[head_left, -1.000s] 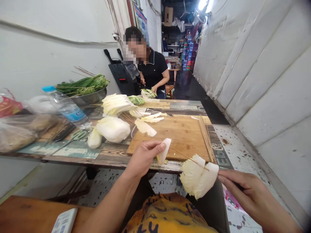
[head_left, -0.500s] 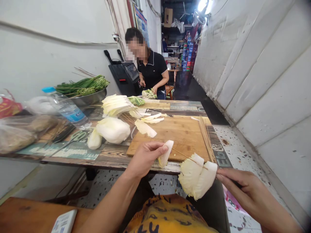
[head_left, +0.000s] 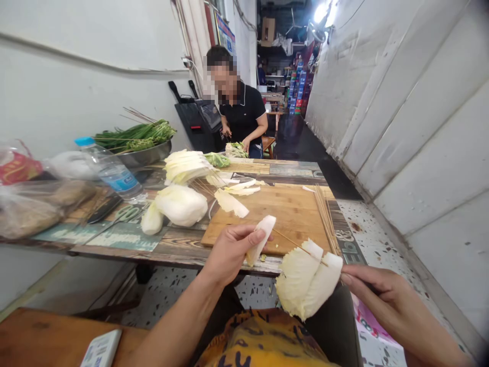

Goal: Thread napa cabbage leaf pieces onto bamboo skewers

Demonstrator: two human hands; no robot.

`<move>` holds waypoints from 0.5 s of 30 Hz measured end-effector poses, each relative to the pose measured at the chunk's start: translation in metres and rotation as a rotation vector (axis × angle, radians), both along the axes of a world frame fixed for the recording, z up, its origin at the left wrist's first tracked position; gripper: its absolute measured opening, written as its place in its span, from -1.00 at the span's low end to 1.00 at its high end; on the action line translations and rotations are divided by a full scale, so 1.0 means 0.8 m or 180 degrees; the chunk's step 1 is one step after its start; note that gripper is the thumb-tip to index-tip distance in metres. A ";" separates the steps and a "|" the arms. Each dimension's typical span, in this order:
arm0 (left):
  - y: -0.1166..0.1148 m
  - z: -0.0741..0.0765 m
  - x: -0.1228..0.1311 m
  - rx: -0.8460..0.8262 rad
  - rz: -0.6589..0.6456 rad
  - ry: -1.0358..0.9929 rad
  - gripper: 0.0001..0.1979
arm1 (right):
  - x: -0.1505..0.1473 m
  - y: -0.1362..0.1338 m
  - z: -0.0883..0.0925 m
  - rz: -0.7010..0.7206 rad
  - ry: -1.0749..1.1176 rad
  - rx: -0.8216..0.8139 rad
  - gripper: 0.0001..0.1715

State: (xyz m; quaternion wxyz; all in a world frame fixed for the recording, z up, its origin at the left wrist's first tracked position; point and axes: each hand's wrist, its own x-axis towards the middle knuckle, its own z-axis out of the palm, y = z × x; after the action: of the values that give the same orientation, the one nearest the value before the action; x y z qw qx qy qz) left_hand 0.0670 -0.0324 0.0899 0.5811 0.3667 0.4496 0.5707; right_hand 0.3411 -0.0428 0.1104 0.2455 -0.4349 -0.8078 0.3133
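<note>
My left hand pinches a piece of napa cabbage leaf over the front edge of the cutting board. My right hand is closed at the right end of a thin wooden skewer. Two pale cabbage leaves are threaded on that skewer beside my right fingers. The skewer's other end reaches the leaf in my left hand; whether it has pierced it I cannot tell. Loose cabbage strips lie on the board's left part, and a bundle of skewers lies along its right side.
Left of the board sit a cabbage head, stacked skewered leaves, green-handled scissors, a water bottle and a metal bowl of greens. A co-worker handles greens across the table. A wooden stool stands lower left.
The leaf in my left hand has turned and tilted slightly. The threaded leaves hang a little further left and lower. The whole view has shifted slightly.
</note>
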 end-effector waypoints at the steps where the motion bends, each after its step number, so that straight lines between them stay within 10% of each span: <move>1: 0.000 0.000 -0.001 -0.0004 -0.0004 0.0024 -0.74 | 0.000 0.000 -0.001 0.0005 0.0000 -0.0002 -0.67; 15: -0.006 0.001 0.024 0.0237 -0.0368 0.0794 -0.82 | -0.038 0.007 -0.004 0.0011 0.0263 -0.0287 -0.67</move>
State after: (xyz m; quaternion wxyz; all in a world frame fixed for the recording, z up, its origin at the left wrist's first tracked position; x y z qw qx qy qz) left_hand 0.0863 -0.0373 0.0904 0.5386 0.4813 0.4750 0.5026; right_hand 0.3103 -0.0375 0.1075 0.2583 -0.4307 -0.7828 0.3674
